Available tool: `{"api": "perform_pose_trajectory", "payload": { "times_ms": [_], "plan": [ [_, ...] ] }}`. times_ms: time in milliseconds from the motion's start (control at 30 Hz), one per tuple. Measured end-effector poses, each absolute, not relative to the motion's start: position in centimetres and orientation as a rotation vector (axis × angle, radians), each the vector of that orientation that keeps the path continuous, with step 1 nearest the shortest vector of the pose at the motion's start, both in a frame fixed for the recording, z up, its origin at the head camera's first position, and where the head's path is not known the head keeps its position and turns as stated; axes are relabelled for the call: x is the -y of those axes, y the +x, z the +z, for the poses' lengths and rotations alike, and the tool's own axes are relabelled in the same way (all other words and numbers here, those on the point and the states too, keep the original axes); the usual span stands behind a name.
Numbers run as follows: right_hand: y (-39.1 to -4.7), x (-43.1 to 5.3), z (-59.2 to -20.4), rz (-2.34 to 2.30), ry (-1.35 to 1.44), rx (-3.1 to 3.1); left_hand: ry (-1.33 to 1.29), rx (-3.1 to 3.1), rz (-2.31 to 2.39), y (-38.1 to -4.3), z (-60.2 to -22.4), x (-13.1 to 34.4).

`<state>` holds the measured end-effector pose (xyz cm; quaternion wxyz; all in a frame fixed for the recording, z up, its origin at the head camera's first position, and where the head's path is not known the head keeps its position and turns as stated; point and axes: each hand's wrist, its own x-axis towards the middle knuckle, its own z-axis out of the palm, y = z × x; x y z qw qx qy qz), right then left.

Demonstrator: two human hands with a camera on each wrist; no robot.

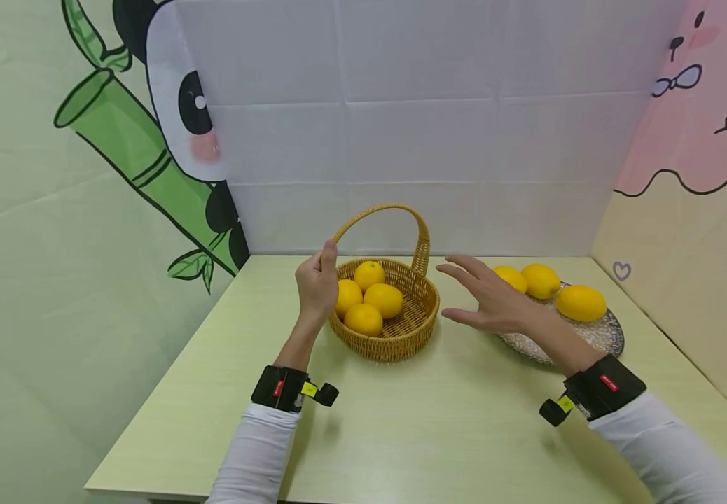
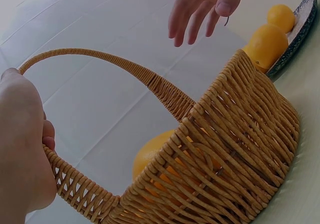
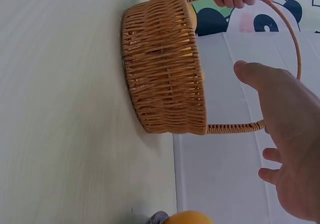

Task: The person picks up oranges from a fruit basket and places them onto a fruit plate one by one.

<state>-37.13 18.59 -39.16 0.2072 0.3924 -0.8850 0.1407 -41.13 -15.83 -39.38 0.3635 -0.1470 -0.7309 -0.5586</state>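
White cloth sleeves (image 1: pixel 255 448) were nearest; the left hand (image 1: pixel 317 283), closed, gripped the handle (image 1: pixel 423 241) of a round tan wicker basket (image 1: pixel 395 345) on a pale-green table (image 1: pixel 414 427); the right hand (image 1: pixel 496 301), spread, held nothing.

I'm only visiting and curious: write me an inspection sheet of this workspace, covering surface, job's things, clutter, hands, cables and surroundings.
Surface: pale tabletop, with basket and plate on it.
Job's things: wicker basket with four yellow fruits visible; patterned plate with three more yellow fruits visible.
Clutter: nothing seen.
Hands: left hand grips the basket's handle; right hand holds nothing, fingers apart; a black band on each wrist.
Cables: nothing seen.
Surroundings: creased pale backdrop; cartoon panda and bamboo at picture left, pink cartoon animal at picture right.
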Motion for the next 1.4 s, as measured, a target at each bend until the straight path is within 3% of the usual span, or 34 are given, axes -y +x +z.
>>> {"api": "perform_pose_trajectory", "payload": {
  "times_ms": [967, 1400],
  "plan": [
    [-39.9, -7.9, -37.3, 0.165, 1.347, 2.595, -0.409, 1.879, -1.47, -41.2, -39.4, 17.4],
    [-41.1, -5.2, -36.8, 0.164, 1.271, 2.88, -0.408, 1.876, -1.465, -41.1, -39.2, 18.0]
  ]
}}
